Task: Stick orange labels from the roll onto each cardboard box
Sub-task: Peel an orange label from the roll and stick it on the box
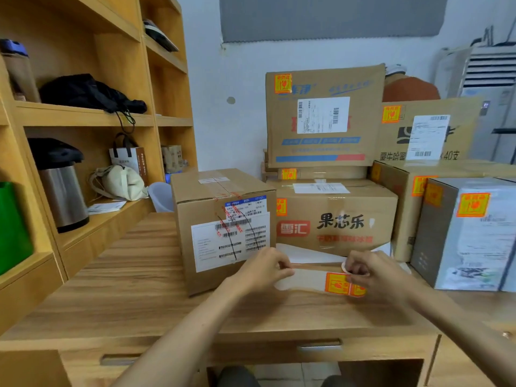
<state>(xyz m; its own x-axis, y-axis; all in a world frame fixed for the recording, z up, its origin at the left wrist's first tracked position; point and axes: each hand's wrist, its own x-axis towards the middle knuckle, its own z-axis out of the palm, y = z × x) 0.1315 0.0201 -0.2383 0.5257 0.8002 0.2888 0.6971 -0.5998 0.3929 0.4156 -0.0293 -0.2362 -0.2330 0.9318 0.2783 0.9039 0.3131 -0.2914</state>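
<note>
Above the wooden desk [139,297] I hold a strip of white backing paper [304,280] from the label roll, with orange labels [336,283] at its right end. My left hand [262,270] pinches the bare left end of the strip. My right hand [371,272] grips the roll end and the orange labels. Just behind my hands stands a brown cardboard box [201,227] with white shipping labels and no orange label visible on it. Boxes behind and to the right, such as the printed box [360,208] and the grey box [474,236], carry orange labels.
Several stacked cardboard boxes [324,115] fill the back right of the desk. A wooden shelf unit [83,115] on the left holds a metal flask [61,191], bags and a black cloth. A loose white backing strip [307,254] lies behind my hands.
</note>
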